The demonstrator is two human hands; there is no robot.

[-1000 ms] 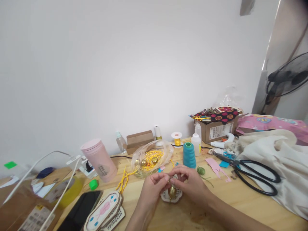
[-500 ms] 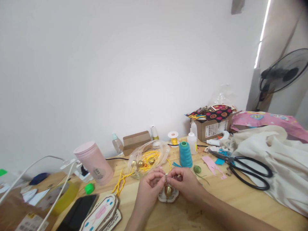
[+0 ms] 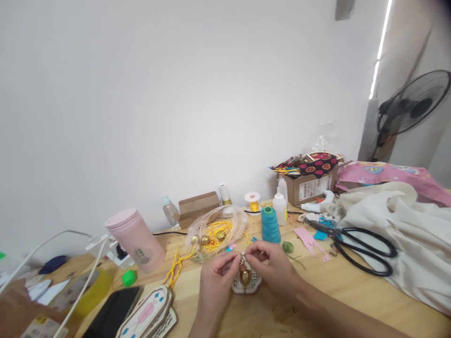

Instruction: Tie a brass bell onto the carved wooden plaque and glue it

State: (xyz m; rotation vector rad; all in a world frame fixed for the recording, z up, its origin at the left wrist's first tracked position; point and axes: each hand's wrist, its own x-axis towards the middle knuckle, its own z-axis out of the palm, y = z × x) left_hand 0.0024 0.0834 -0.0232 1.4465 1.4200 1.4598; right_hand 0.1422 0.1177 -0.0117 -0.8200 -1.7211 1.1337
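A round brass bell (image 3: 244, 278) with a reddish bead above it lies over a pale fretwork wooden piece (image 3: 256, 284) on the table. My left hand (image 3: 219, 278) pinches thumb and forefinger at the top end of this bell pendant, from the left. From the right, my right hand (image 3: 274, 264) does the same, its fingertips almost meeting the left ones. Whatever thin cord they hold is mostly hidden by the fingers. Behind the hands stand a teal thread cone (image 3: 270, 226) and a clear bag (image 3: 234, 218) with yellow cords and brass bells.
Black-handled scissors (image 3: 368, 249) lie at right beside white cloth (image 3: 394, 211). Decorated wooden plaques (image 3: 144, 312), a phone (image 3: 114, 312) and a pink tumbler (image 3: 136, 239) are at left. Glue bottles (image 3: 280, 209), a cardboard box (image 3: 312, 187) and a yellow wire spool (image 3: 253, 205) stand by the wall.
My fingers have shifted slightly at the pendant's top, showing more of the bell and its bead. The view has moved a little; the other things stay put.
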